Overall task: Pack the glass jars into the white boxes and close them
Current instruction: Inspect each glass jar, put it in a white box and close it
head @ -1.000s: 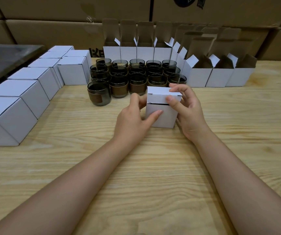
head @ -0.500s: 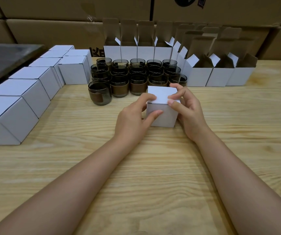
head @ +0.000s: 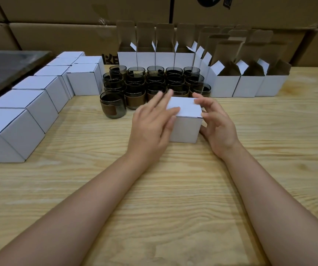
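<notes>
White cardboard forms the closed box (head: pixel 186 121) that is set upright on the pale wooden table (head: pixel 173 198), at the middle of the view and just in front of the glass jars (head: pixel 155 81). Its lid is seen shut flat. The left hand (head: pixel 150 129) is laid against the box's left side, its fingers (head: pixel 160 101) stretched straight across the lid and somewhat blurred. The right hand (head: pixel 218 125) is cupped round the box's right side: its fingers are curled onto the far top corner and the thumb is pressed against the right wall, so the box is held there. The jars, of dark smoked glass with brown bands, are grouped in rows behind the box; 1 jar (head: pixel 113 105) is placed at the front left of the group, apart from the box. Along the back and to the right of the jars, open white boxes (head: pixel 248 86) with raised flaps are lined up. Down the left side of the table, closed white boxes (head: pixel 25 116) are ranked. Behind everything, brown cartons (head: pixel 58 33) are stacked.
</notes>
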The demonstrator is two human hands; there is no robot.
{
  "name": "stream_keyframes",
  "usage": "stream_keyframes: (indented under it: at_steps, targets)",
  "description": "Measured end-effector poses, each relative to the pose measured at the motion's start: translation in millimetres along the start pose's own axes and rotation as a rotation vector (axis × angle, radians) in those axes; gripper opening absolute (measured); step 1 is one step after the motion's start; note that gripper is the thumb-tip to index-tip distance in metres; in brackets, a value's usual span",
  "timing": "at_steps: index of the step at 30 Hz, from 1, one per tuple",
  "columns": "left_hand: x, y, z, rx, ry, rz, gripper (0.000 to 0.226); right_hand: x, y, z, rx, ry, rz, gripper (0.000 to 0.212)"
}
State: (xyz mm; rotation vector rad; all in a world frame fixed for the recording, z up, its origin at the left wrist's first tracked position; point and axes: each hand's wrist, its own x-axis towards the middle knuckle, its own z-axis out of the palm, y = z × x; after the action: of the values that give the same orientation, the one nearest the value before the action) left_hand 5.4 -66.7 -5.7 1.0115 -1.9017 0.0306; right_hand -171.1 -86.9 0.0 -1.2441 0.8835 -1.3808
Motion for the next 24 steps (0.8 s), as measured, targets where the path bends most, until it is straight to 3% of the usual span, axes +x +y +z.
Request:
stream_keyframes:
  at_steps: [3,6,12,18,24]
  targets:
    - [-4.8,8.4,4.8,0.260,-0.013,0.229,0.035,0.3,0.3,0.2,0.009,-0.021,0.002,0.053]
    - [-3.2,13.8,1.0,0.358,-0.007,0.237,0.038,-0.3,0.8,4.1,-0.042,-0.059,-0.004,0.051]
    - [2.5,16.6,-25.8,0.531,0.015,0.134,0.036,-0.5,-0.2,3.6,-0.058,-0.002,0.047,0.048]
    - [-3.1,5.6,-74.9,0.676,-0.071,0.022,0.029,-1.0,-0.2,3.7,-0.103,-0.008,0.037,0.031]
    - [-17.0,-38.4,-117.4,0.791,-0.092,-0.236,0.024,-0.5,-0.6,5.0,-0.102,-0.008,0.047,0.031]
